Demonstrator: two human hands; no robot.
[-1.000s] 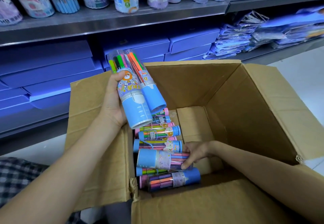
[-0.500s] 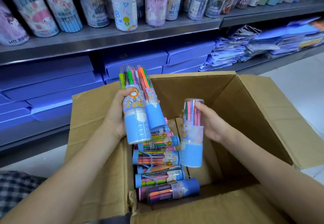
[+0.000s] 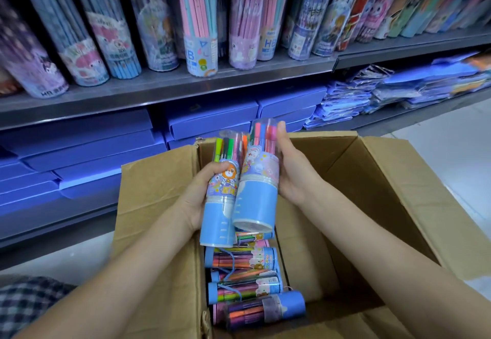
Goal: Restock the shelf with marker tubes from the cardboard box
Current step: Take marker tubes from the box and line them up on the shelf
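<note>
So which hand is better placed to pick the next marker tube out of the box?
Probably the right hand: it only steadies one held tube, pressed against the tubes that the left hand grips. It also hangs over the cardboard box.

Two marker tubes (image 3: 240, 192), clear tops showing colored pens and blue bases toward the camera, are held up tilted and touching over the cardboard box (image 3: 398, 192). More tubes (image 3: 243, 275) lie sideways, stacked along the box's left wall.
</note>
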